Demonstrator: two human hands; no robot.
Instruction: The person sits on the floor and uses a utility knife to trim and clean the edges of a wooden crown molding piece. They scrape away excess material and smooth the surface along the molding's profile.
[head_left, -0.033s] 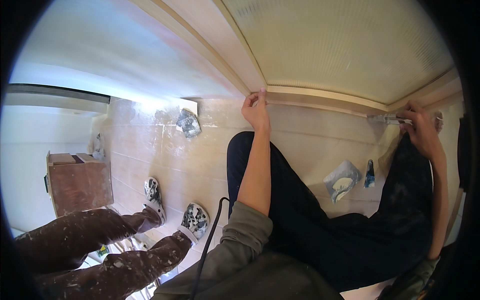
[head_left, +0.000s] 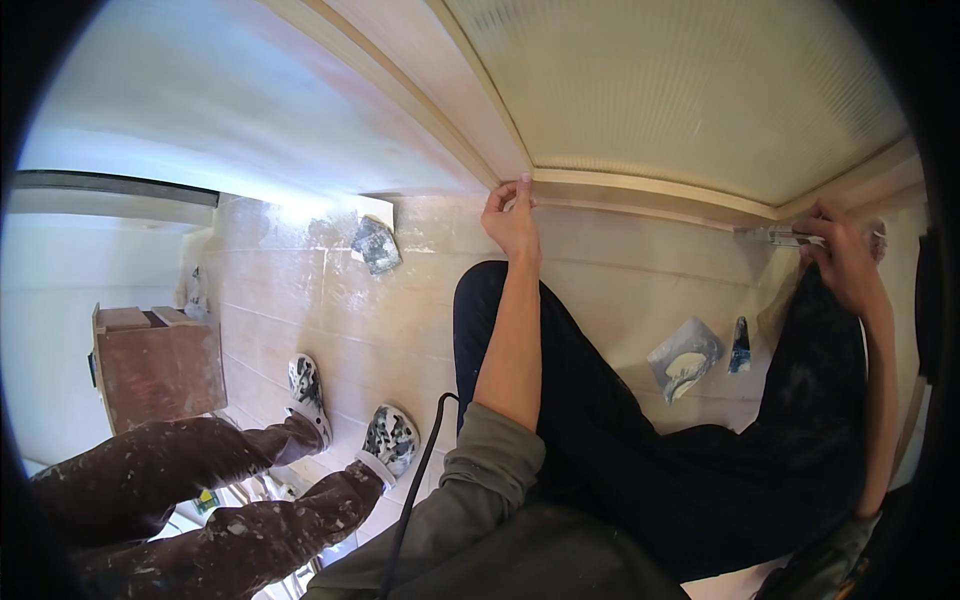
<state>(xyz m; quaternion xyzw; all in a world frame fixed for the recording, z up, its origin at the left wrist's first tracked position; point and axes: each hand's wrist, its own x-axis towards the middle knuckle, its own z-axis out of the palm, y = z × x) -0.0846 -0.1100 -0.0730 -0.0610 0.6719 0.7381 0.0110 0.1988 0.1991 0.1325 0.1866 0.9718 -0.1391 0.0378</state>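
Observation:
My left hand [head_left: 512,220] is closed at the lower left corner of a pale wooden frame [head_left: 640,195], its thumb and fingertips pinching the edge. The frame borders a ribbed, translucent panel [head_left: 680,90]. At the frame's lower right corner, my right hand [head_left: 845,258] grips a flat silvery tool [head_left: 775,237], whose tip points left along the frame's bottom edge. The fingers partly hide this tool, so its exact kind is unclear. On the floor between my legs lie a grey square plate [head_left: 708,345] with a cream-coloured paste on it and a small dark blue scraper [head_left: 739,350].
To the left stands another person in paint-spattered brown trousers [head_left: 250,520] and spotted clogs [head_left: 390,436]. A brown wooden box [head_left: 160,375] sits by the far left wall. A smeared grey plate [head_left: 378,245] lies at the wall's foot. A black cable [head_left: 425,470] hangs by my left sleeve.

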